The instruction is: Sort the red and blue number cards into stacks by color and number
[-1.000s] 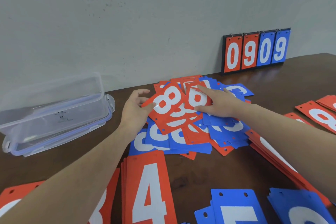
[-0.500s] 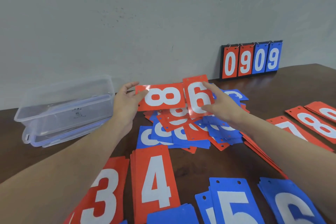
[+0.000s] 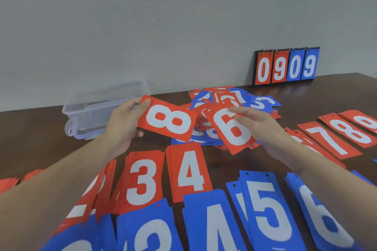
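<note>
A red 8 card [image 3: 169,122] is being gripped at its left end by the left hand [image 3: 122,126], long axis sideways, above the unsorted pile [image 3: 228,100]. A red 6 card [image 3: 231,130] is being pinched by the right hand [image 3: 263,128], long axis tilted, top pointing far-left.

- The near row of blue number cards [image 3: 214,224] is cut off by the bottom edge, so the lowest digits are seen only in part.
- The red card stack at far left [image 3: 8,183] is clipped by the edge; its number cannot be told.
- The mixed unsorted heap of red and blue cards [image 3: 228,98] is partly covered by the held red 8 card [image 3: 168,121] and held red 6 card [image 3: 231,129].
- The red 2 stack [image 3: 87,199] is largely hidden by the left forearm.
- The contents of the clear plastic lidded box [image 3: 102,106] are blurred.
</note>
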`<state>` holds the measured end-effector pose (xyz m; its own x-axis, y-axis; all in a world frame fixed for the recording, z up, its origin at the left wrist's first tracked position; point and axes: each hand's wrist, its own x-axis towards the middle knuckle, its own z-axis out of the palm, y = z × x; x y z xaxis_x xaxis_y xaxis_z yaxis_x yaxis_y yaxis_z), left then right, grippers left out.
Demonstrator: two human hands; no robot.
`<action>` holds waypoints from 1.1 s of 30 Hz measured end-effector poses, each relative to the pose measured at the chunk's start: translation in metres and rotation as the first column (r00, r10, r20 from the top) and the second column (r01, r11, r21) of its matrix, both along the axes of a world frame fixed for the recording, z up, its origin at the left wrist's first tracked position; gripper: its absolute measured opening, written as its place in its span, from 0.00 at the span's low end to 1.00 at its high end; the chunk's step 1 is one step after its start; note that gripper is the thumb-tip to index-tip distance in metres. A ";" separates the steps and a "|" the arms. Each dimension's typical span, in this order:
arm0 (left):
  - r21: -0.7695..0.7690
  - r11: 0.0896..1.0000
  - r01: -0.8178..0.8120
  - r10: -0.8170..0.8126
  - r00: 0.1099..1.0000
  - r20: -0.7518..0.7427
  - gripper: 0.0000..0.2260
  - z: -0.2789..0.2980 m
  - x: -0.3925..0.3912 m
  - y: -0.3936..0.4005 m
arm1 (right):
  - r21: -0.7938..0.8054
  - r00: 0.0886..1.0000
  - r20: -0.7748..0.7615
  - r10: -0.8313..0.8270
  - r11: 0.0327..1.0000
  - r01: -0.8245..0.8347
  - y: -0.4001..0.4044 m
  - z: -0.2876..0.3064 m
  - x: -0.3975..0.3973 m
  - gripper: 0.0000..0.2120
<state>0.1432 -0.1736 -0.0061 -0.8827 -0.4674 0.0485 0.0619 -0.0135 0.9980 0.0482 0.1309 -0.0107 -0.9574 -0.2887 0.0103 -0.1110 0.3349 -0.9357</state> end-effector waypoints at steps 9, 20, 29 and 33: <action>0.003 0.991 0.136 -0.136 0.988 0.076 0.07 0.000 0.041 -0.004 | 0.035 0.994 0.106 -0.001 0.999 -0.002 0.018 0.001 0.028 0.42; 0.021 0.967 0.254 -0.255 0.964 0.070 0.11 0.007 0.006 0.062 | 0.074 0.937 0.083 -0.338 0.940 0.333 0.116 0.011 0.010 0.11; -0.026 0.964 0.265 -0.263 0.962 0.075 0.14 0.008 -0.038 0.115 | 0.364 0.921 -0.087 -0.380 0.848 0.385 0.162 -0.014 -0.017 0.12; 0.001 0.954 0.299 -0.298 0.950 0.097 0.12 0.006 -0.055 0.143 | 0.573 0.925 -0.240 -0.294 0.726 0.380 0.165 -0.034 -0.024 0.13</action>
<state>0.0884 -0.0304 0.0004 -0.9826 -0.1818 -0.0381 -0.0381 -0.0035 0.9993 0.0243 0.2962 -0.0445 -0.9952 0.0657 0.0721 0.0193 0.8572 -0.5146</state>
